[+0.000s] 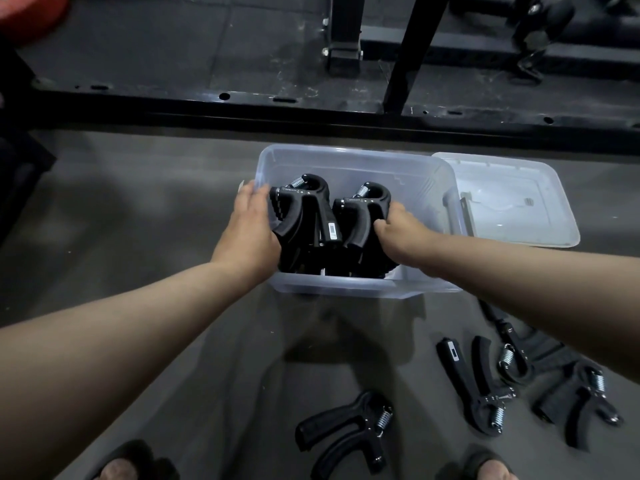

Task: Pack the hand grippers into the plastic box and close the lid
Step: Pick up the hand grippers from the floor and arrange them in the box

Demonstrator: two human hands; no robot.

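A clear plastic box (349,157) stands open on the grey floor. Inside it two black hand grippers stand upright, springs at the top: one on the left (304,209) and one on the right (363,216), with more black grippers packed beneath them. My left hand (251,225) presses against the left gripper's handle at the box's left wall. My right hand (398,230) is closed on the right gripper's handle. The clear lid (509,199) lies flat on the floor, to the right of the box.
Several black hand grippers lie loose on the floor: one near front centre (346,431), another to its right (474,386), one at far right (581,407). A black metal rack frame (311,105) runs behind the box. My sandalled feet show at the bottom edge.
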